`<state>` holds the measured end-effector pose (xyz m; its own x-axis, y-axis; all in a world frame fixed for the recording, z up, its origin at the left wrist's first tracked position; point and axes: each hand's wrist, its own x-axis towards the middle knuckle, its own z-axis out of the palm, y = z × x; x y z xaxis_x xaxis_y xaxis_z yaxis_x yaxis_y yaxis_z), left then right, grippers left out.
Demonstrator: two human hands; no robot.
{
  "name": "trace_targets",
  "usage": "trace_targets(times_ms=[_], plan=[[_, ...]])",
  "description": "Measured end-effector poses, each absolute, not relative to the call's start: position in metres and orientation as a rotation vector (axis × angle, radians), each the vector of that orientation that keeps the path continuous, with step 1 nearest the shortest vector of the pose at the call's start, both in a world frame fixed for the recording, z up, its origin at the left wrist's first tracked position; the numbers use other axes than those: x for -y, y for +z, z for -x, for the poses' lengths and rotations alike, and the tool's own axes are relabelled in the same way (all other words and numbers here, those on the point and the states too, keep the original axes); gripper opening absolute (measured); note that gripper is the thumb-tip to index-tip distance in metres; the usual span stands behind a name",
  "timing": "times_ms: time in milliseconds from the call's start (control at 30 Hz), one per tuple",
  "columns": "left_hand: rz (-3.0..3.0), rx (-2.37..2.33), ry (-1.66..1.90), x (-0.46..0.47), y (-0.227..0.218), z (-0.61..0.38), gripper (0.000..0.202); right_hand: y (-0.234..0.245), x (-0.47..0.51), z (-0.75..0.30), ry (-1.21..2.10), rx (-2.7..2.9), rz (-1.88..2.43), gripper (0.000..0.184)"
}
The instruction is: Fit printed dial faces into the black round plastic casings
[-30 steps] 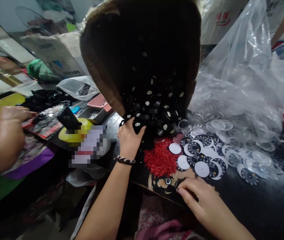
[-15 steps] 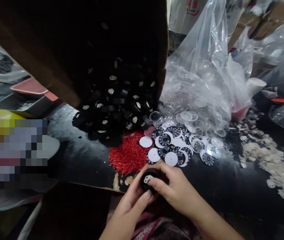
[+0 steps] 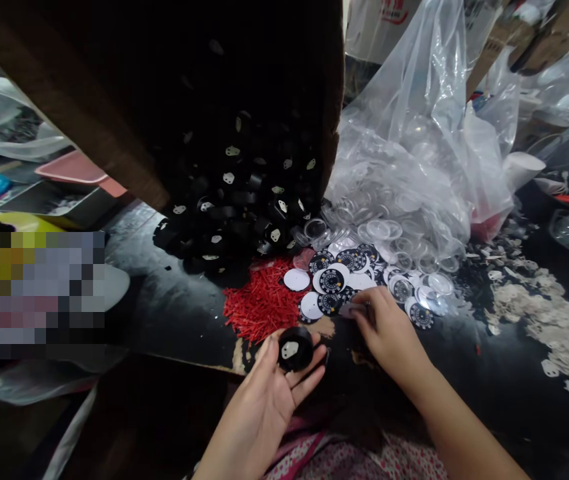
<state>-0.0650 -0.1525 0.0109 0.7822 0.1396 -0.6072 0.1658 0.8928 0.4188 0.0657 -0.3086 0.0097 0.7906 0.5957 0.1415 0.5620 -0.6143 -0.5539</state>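
Observation:
My left hand [image 3: 274, 393], palm up, holds a round black case [image 3: 296, 349] between thumb and fingers. A small pale plate with holes [image 3: 289, 350] sits inside that case. At the near edge of a pile of printed dial discs [image 3: 331, 281], my right hand [image 3: 387, 327] pinches a white disc [image 3: 348, 310] between thumb and fingertips. Some discs show black faces with markings, others their plain white backs. Just beyond my left hand lies a heap of thin red pointers [image 3: 264, 300].
A large box [image 3: 129, 153] on its side spills black cases [image 3: 234, 227]. Clear round covers [image 3: 379, 230] spill from a plastic bag [image 3: 414, 133]. Pale plates [image 3: 529, 307] are heaped at right. A pink tray [image 3: 71, 167] stands at far left.
My right hand has left the black case and moved right and forward to the dial discs, taking hold of one. My left hand keeps the case, its fingers now more spread.

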Motion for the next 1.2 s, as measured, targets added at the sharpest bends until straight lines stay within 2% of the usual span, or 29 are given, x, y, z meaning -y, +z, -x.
trace_targets(times_ms=[167,300,400,533,667,833,1033,1200], plan=[[-0.452,-0.646,0.021,0.152,0.014,0.054,0.037,0.019,0.304,-0.041,0.298,1.142,2.058,0.010],[-0.517,-0.661,0.148,0.162,0.013,0.058,0.032,0.017,0.298,-0.031,0.300,0.824,1.964,0.005],[-0.551,-0.655,0.206,0.166,0.011,0.061,0.033,0.015,0.294,-0.030,0.357,0.533,1.920,0.011],[-0.616,-0.695,0.278,0.167,0.009,0.058,0.033,0.021,0.291,-0.029,0.402,0.460,1.797,0.023],[-0.662,-0.724,0.141,0.174,0.010,0.058,0.033,0.029,0.286,-0.028,0.324,0.644,1.840,0.017],[-0.773,-0.750,0.076,0.176,0.006,0.062,0.034,0.032,0.282,-0.027,0.258,0.765,1.896,0.019],[-0.890,-0.657,-0.003,0.169,-0.001,0.063,0.037,0.030,0.284,-0.032,0.394,0.586,2.003,0.007],[-0.948,-0.610,-0.028,0.172,0.001,0.062,0.039,0.028,0.290,-0.035,0.536,0.580,1.977,0.015]])
